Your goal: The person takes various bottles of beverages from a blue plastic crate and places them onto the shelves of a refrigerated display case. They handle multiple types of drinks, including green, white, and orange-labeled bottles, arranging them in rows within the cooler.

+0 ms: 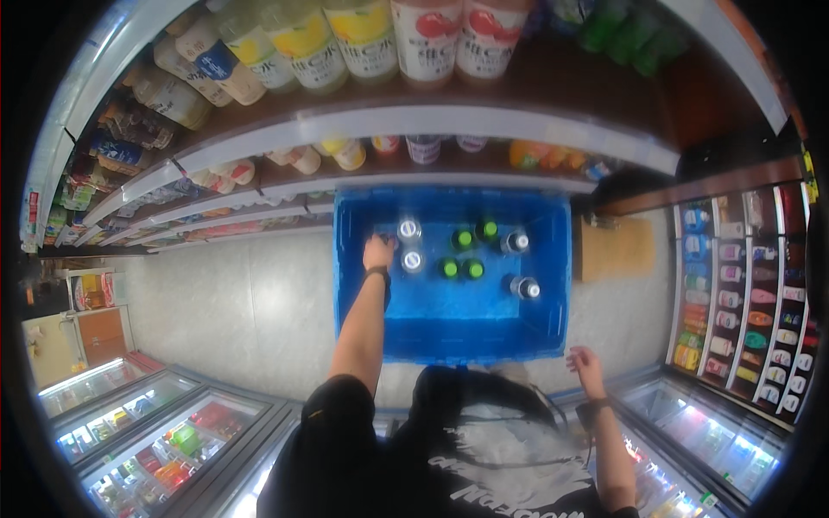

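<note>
A large blue plastic crate point(544, 340) stands on the floor before me with several bottles inside. At its left end, my left hand point(377, 254) closes on a small dark-topped thing point(388, 239), which looks like a bottle; the fingers hide most of it. Two clear bottles with white caps point(410, 245) stand right beside that hand. Several green-capped bottles point(464, 239) are near the crate's middle. Toward the right wall are two more clear bottles point(523, 287) with pale caps. My right hand point(585, 369) hangs outside the crate's near right corner, fingers apart and holding nothing.
Beyond the crate rise drink shelves point(414, 120) with rows of bottles. A flattened-looking cardboard piece point(615, 249) lies right of the crate. Farther right is a rack of household bottles point(728, 291). Glass-topped freezers point(188, 447) line both near sides. Grey floor point(259, 291) extends left.
</note>
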The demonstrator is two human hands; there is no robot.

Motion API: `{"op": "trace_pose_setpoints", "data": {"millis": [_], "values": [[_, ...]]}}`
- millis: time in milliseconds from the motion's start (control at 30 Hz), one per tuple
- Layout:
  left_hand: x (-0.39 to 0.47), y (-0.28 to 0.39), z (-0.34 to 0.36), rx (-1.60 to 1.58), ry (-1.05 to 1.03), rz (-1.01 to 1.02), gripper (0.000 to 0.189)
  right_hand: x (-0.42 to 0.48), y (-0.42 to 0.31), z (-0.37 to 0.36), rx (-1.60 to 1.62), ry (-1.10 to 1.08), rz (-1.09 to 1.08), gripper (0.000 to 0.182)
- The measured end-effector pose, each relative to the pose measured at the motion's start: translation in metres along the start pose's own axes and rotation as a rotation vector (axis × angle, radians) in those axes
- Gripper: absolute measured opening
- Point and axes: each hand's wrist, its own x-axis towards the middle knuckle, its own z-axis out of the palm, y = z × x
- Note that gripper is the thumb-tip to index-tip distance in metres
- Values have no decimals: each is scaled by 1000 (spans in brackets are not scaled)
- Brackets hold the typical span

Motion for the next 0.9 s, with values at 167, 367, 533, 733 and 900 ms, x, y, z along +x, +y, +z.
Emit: {"op": "trace_pose_setpoints", "data": {"millis": [167, 367, 533, 733, 900], "values": [[-4, 6, 0, -29, -60, -45, 57, 22, -66, -17, -158, -3, -151, 21], [-6, -5, -7, -86, -149, -111, 72, 55, -288, -9, -371, 155, -690, 28], [-40, -34, -21, -272, 37, -141, 35, 80, -459, 6, -407, 357, -1175, 47], [-121, -60, -14, -302, -32, -15, 32, 148, -589, 20, -427, 649, -1474, 47], [-199, -42, -23, -356, -133, 17, 34, 178, -628, 22, -431, 565, -1388, 48]]}}
